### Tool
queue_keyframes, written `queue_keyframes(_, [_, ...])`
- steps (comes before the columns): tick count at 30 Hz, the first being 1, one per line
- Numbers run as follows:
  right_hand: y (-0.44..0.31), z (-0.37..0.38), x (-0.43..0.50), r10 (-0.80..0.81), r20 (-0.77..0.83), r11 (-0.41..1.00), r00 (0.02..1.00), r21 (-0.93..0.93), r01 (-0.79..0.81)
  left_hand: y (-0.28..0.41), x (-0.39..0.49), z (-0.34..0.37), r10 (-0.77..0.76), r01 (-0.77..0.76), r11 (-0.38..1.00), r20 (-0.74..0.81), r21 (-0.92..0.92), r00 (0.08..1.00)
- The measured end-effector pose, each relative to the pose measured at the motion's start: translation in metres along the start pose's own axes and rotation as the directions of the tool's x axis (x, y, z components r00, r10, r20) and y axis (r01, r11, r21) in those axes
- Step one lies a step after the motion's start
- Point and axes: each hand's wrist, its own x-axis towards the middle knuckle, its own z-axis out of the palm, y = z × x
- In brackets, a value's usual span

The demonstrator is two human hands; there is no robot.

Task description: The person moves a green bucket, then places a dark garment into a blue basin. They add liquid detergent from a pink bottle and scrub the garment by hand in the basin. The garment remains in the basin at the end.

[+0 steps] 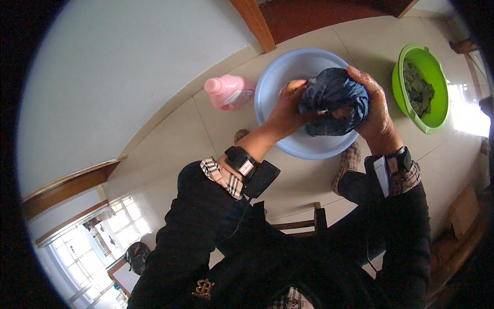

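A bunched dark blue cloth [334, 98], creased and wet-looking, is gathered between both my hands above a light blue plastic basin [270, 69]. My left hand [289, 106] grips its left side, with the fingers partly buried in the folds. On the other side, my right hand [374, 104] wraps around the cloth with the thumb up at its top edge. The basin rests on the tiled floor in front of my feet. What kind of garment the cloth is, I cannot tell.
Left of the basin stands a pink plastic bottle [230, 92] bearing a label. A green basin [440, 92] with crumpled grey-green cloth [418, 90] sits to the right. My checked shoe [347, 164] is near the blue basin's rim. A wooden door frame [256, 27] rises behind.
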Motion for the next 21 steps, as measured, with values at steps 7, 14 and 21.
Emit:
queue_keyframes(7, [-0.019,-0.022,0.008,0.008,0.108,0.989,0.994,0.145,-0.024,0.032,-0.001,-0.031,-0.529,0.428,0.678,0.009,-0.597,0.849])
queue_keyframes(14, [0.015,-0.031,0.021,-0.228,-0.235,0.885,0.945,-0.454,0.101,0.037,0.009,-0.03,-0.491,0.26,0.35,0.061,-0.9,0.869])
queue_keyframes(21, [0.05,0.049,-0.001,-0.463,0.407,0.16,0.787,-0.835,0.526,0.029,0.004,-0.018,-0.336,0.191,0.293,0.087,-0.937,0.938])
